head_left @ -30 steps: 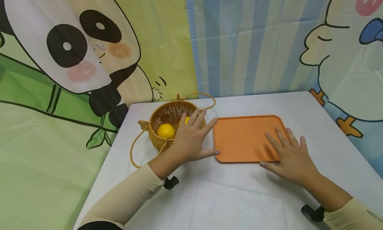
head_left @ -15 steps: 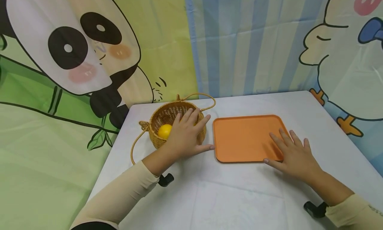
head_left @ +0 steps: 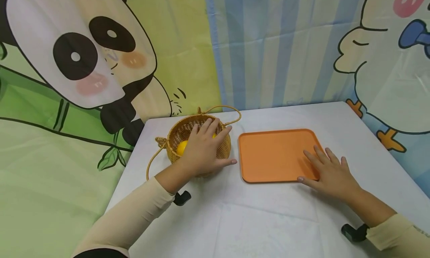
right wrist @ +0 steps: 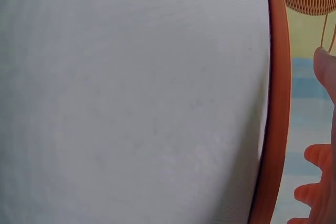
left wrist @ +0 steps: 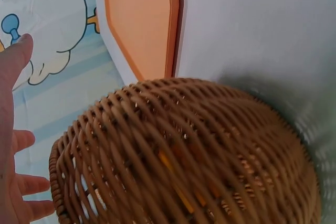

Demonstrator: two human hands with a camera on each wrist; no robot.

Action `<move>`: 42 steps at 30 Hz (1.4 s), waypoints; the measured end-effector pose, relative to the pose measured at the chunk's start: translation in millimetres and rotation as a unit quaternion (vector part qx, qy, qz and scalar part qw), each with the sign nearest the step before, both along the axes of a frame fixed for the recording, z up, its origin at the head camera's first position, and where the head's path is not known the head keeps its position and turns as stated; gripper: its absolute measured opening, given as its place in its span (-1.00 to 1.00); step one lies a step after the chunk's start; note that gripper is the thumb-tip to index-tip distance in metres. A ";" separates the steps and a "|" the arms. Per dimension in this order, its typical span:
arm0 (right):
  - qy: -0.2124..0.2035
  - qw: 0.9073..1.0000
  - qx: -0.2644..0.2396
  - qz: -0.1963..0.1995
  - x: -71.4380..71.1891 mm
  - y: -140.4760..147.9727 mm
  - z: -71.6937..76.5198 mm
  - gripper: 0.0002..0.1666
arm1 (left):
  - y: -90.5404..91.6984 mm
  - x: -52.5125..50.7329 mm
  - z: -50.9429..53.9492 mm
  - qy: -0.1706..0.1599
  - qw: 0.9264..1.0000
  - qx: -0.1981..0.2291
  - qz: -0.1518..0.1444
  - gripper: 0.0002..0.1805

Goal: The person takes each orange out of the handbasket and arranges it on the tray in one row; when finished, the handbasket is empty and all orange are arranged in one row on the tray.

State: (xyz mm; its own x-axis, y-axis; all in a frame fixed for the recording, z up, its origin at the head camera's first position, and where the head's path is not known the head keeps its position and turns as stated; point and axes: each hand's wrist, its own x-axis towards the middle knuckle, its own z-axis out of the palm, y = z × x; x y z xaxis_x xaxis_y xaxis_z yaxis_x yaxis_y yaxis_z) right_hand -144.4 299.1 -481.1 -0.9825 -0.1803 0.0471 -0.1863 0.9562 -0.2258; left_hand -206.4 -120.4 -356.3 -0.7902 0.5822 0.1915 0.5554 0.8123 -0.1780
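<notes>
A round woven wicker basket point(head_left: 173, 148) with thin loop handles stands on the table, holding yellow round fruits point(head_left: 181, 147) that my left hand partly hides. Over the basket's opening hovers my left hand point(head_left: 203, 150), fingers spread and gripping nothing. In the left wrist view the basket's woven side point(left wrist: 184, 145) fills the lower part, with fingertips point(left wrist: 34, 184) by its rim. An orange rectangular tray point(head_left: 275, 155) lies to the right of the basket. Above the tray's front right corner, my right hand point(head_left: 330, 176) is held with fingers spread, holding nothing.
A white cloth point(head_left: 262, 220) covers the table. Behind it hangs a curtain point(head_left: 275, 45) printed with a panda and a white bird. A black wrist device point(head_left: 182, 198) sits under the left forearm, another point(head_left: 354, 232) by the right.
My left hand has moved left and slightly forward, further over the basket, covering more of the yellow fruits. My right hand has shifted slightly right.
</notes>
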 end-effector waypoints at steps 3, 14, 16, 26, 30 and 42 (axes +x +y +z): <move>-0.009 1.000 -0.004 -0.002 -1.7 1.8 -0.2 0.30 | -1.9 -2.9 2.3 0.009 1.000 -0.004 -0.002 0.19; -0.021 0.999 -0.024 0.001 -7.1 9.9 -3.9 0.23 | -9.8 -12.8 12.2 -0.011 1.000 -0.005 0.018 0.18; -0.019 0.999 -0.026 0.003 -8.1 12.2 -5.8 0.22 | -11.9 -16.2 13.1 -0.021 0.999 -0.002 0.024 0.16; -0.022 0.999 -0.025 0.006 -12.0 18.2 -7.9 0.22 | -20.1 -29.8 21.4 -0.051 0.997 0.003 0.050 0.14; -0.022 0.999 -0.026 0.008 -12.8 20.2 -9.7 0.19 | -20.6 -34.9 24.2 -0.071 0.996 0.010 0.059 0.12; -0.023 0.999 -0.037 0.008 -13.8 23.2 -15.8 0.14 | -25.7 -58.4 41.1 -0.099 0.992 -0.001 0.078 0.08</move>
State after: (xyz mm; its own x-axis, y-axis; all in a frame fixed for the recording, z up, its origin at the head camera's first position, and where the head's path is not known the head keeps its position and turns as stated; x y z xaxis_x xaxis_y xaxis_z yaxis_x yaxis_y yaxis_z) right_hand -158.1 322.4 -496.8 -0.9808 -0.1946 0.0156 -0.1901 0.9336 -0.3038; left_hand -264.9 -146.1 -315.2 -0.8923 0.4508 0.0223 0.4479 0.8906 -0.0789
